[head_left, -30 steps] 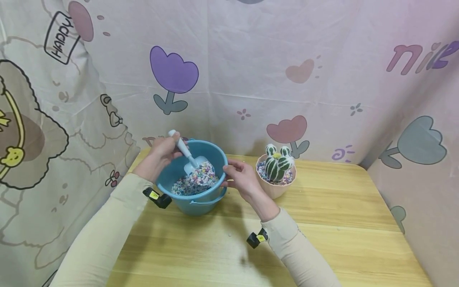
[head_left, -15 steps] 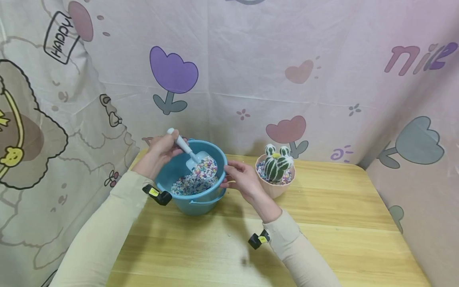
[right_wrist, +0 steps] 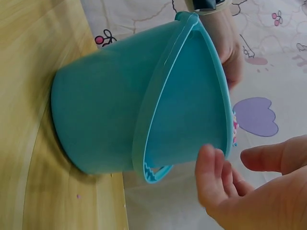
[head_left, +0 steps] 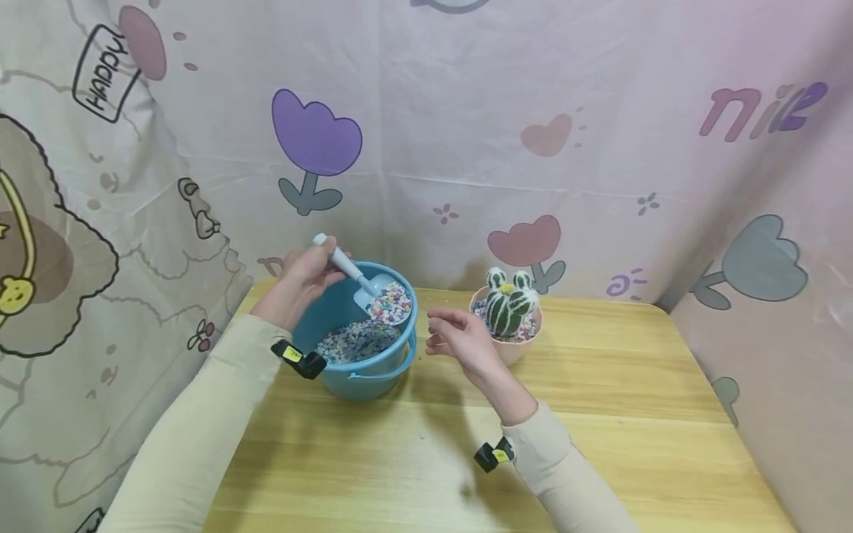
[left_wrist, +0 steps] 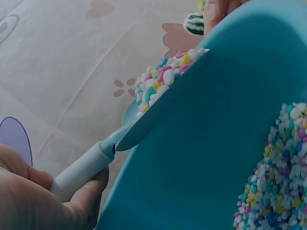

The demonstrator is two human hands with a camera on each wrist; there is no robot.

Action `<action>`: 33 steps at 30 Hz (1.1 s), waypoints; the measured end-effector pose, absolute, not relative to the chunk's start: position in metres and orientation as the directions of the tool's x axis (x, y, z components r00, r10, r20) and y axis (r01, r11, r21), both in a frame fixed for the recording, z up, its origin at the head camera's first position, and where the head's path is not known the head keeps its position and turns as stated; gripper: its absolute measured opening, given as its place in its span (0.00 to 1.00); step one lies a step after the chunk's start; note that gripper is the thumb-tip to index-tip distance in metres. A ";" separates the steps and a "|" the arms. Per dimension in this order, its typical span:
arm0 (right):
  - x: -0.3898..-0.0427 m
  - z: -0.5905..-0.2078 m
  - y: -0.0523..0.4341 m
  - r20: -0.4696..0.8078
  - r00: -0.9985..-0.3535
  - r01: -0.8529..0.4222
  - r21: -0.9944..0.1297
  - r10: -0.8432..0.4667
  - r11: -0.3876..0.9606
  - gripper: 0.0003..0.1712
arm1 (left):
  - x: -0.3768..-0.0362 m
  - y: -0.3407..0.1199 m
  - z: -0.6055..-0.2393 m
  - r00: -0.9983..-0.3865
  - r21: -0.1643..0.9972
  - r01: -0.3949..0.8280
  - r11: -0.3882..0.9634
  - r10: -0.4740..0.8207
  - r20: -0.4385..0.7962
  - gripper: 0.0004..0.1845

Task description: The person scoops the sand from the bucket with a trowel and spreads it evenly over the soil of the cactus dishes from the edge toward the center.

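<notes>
My left hand [head_left: 300, 281] grips the pale handle of a small scoop [left_wrist: 84, 172]. A heap of multicoloured pebbles [left_wrist: 163, 79] fills the scoop's blade, which is raised near the rim of a blue bucket [head_left: 366, 383]. More pebbles [head_left: 356, 342] lie at the bottom of that bucket. My right hand [head_left: 466, 344] is just to the right of the bucket with loosely bent fingers and nothing between them. Behind this hand stands a pink pot [head_left: 516, 351] of pebbles holding a green and white cactus [head_left: 508, 311].
Bucket and pot stand toward the back of a wooden table [head_left: 600, 385]. A patterned cloth [head_left: 426, 244] hangs behind and along both sides. The bucket's handle [head_left: 380, 374] hangs down on its near side.
The scoop of pebbles has risen up toward the bucket's right rim. My right hand has let go of the rim and drawn away to the right.
</notes>
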State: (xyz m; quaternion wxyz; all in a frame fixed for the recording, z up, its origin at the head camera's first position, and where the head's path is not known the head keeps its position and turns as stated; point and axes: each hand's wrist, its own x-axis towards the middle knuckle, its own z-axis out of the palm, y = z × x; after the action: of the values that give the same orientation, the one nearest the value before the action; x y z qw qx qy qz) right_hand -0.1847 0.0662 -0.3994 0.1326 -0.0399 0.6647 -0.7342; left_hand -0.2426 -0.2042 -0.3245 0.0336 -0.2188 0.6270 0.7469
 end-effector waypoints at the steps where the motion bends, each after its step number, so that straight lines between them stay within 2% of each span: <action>1: -0.184 -0.400 0.069 -0.113 -0.964 0.133 -0.989 -0.241 -0.070 0.19 | -0.243 -0.202 -0.324 -0.904 0.922 -0.322 -0.215 -0.219 -0.367 0.34; 8: -0.180 -0.402 0.088 -0.099 -0.976 0.105 -0.994 -0.194 -0.022 0.17 | -0.249 -0.192 -0.322 -0.908 0.917 -0.312 -0.248 -0.207 -0.365 0.35; 15: -0.176 -0.406 0.110 -0.128 -0.979 0.130 -0.992 -0.158 -0.002 0.17 | -0.251 -0.182 -0.319 -0.910 0.923 -0.316 -0.220 -0.205 -0.360 0.33; 21: -0.171 -0.411 0.133 -0.152 -0.980 0.151 -0.988 -0.131 0.015 0.16 | -0.256 -0.172 -0.318 -0.916 0.919 -0.307 -0.248 -0.184 -0.356 0.33; 33: -0.171 -0.411 0.177 -0.183 -0.982 0.184 -0.983 -0.054 -0.008 0.22 | -0.267 -0.146 -0.318 -0.926 0.922 -0.278 -0.269 -0.180 -0.332 0.32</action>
State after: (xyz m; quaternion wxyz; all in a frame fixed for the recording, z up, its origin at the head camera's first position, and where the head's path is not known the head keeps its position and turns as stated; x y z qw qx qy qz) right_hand -0.1710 0.1766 -0.4115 0.0838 0.0464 0.6994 -0.7083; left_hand -0.2674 -0.1458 -0.3181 0.0315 -0.1899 0.6037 0.7736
